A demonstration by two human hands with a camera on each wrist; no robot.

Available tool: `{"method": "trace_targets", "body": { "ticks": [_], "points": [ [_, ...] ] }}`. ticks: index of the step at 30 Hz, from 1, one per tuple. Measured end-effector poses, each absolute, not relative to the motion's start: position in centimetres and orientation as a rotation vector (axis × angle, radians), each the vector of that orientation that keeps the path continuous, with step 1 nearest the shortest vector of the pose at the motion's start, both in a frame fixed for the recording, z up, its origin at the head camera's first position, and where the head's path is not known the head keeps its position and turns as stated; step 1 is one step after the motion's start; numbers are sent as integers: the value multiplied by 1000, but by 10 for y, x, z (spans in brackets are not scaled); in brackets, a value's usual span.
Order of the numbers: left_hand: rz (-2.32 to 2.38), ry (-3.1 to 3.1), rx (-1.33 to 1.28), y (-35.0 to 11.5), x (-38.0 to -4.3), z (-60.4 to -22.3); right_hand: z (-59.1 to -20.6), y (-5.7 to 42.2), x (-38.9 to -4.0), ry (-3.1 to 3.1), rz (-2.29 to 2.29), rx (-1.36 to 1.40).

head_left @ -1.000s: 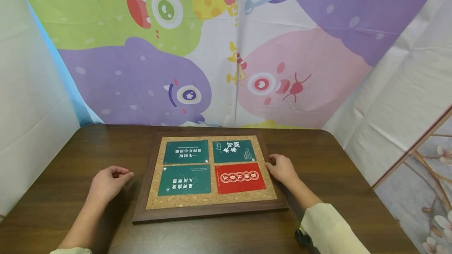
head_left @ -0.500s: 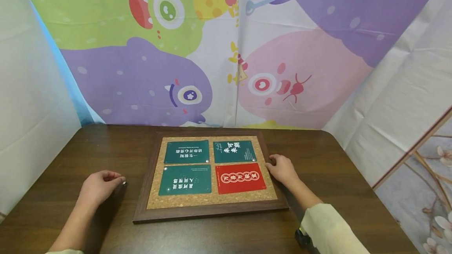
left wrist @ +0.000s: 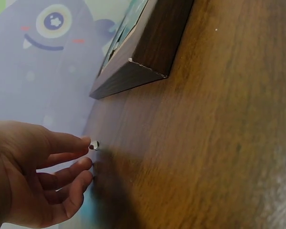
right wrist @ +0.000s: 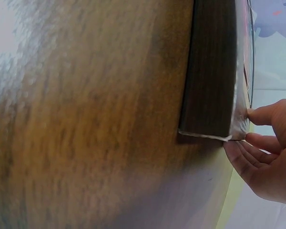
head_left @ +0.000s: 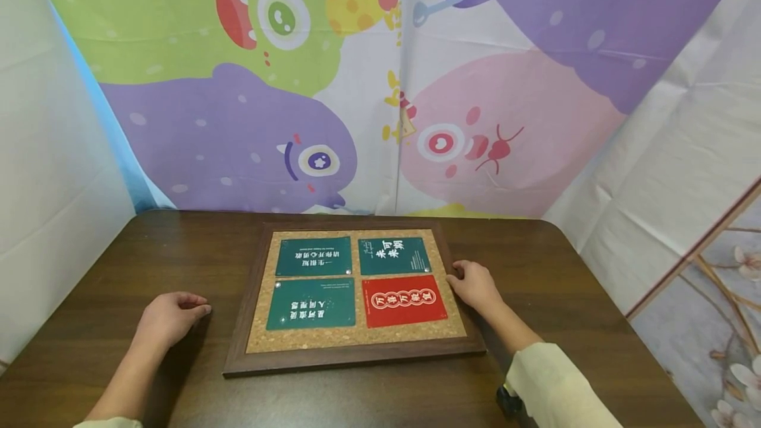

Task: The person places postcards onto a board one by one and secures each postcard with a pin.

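A cork board in a dark wooden frame lies on the table with several cards pinned to it. Three cards are green, and one red card sits at the near right. Left of the board, my left hand stays low over the table. In the left wrist view a small shiny thumbtack shows at its thumb tip, pinched by the fingertips; the head view hides it. My right hand grips the frame's right edge, thumb on top and the other fingers along the side, as the right wrist view shows.
The brown wooden table reaches back to a cloth backdrop with cartoon monsters. White cloth hangs on both sides. A black strap piece shows under the right sleeve. Silver tacks hold card corners.
My left hand has drawn back left and slightly nearer, away from the board. The tack glinted at its thumb half a second ago. My right hand and the board have stayed put.
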State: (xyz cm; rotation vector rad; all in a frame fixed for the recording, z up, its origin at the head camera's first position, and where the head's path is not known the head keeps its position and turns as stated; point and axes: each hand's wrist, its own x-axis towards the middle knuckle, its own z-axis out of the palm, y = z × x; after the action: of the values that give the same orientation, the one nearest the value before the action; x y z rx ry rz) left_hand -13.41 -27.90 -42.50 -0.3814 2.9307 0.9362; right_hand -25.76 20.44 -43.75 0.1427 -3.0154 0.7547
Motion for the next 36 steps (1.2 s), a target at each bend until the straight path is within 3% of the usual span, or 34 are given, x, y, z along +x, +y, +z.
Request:
{"method": "trace_targets", "body": {
  "ticks": [36],
  "points": [
    [846, 3027, -407, -274, -134, -428, -437, 204, -258, -3016, 745, 131]
  ]
}}
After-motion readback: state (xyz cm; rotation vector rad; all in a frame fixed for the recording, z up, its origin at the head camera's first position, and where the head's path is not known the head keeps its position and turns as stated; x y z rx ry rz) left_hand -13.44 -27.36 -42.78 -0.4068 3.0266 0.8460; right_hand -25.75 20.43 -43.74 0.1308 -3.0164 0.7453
